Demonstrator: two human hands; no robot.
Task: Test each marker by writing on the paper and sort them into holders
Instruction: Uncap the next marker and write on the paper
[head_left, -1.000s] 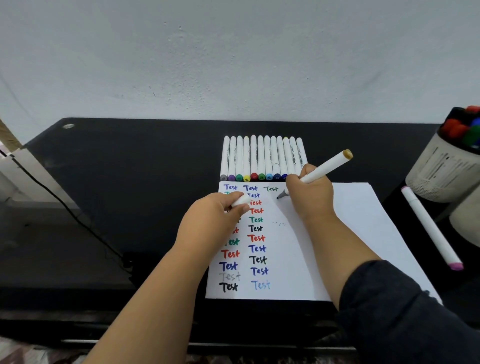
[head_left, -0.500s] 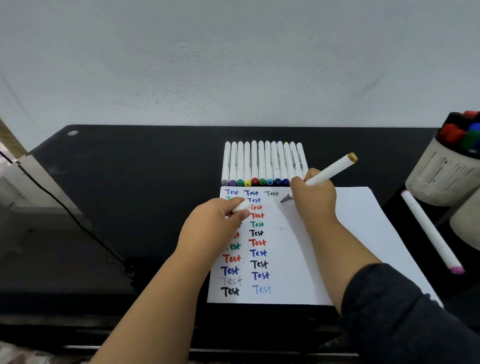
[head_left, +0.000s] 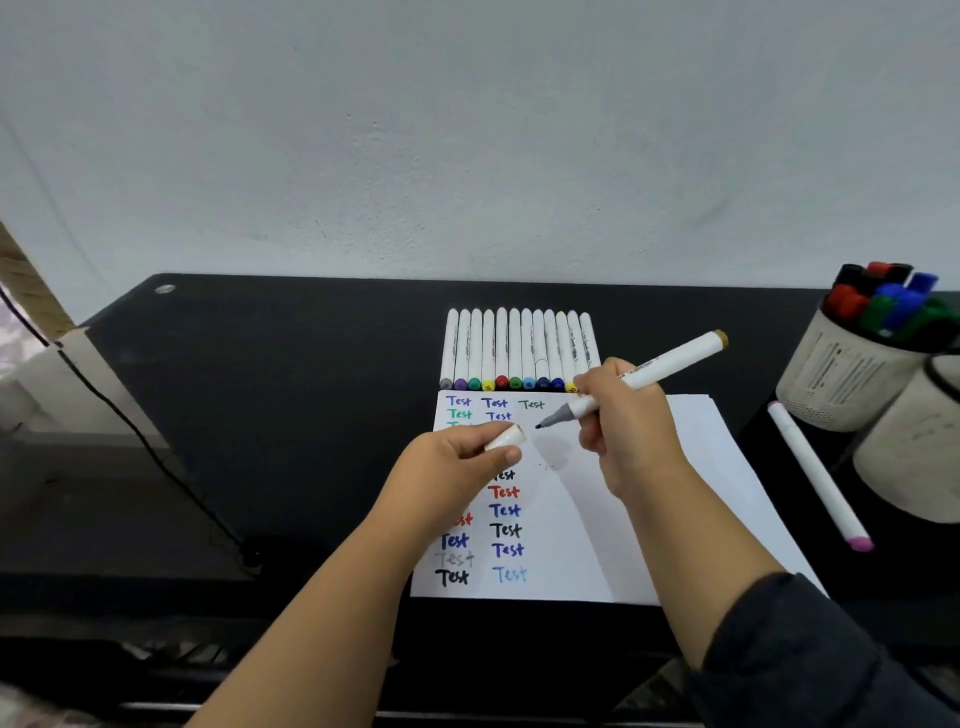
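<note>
The right hand grips an uncapped white marker, its fingers curled round the barrel near the grey tip. The tip hangs just above the paper, pointing toward the left hand, and the brown-ended tail slants up and away past the knuckles. The left hand pinches the marker's white cap between thumb and forefinger, the cap's open end facing the tip, the two close but apart.

Beyond both hands, one row of marker pens lies side by side on the black tabletop, touching the paper's far edge; I count twelve, though the right hand covers the end of the last ones. One more marker with a pink end lies alone on the tabletop, to the right of the right hand. Further right stand two pale holders: the far holder carries a bunch of coloured markers, too crowded to count, and the near holder is cut by the frame's edge. There is one sheet of paper, with "Test" written in three columns, partly hidden under the left hand.

Against half a second ago, the tip has lifted off the paper, the marker lies flatter, and the left hand has turned so the cap shows more fully
</note>
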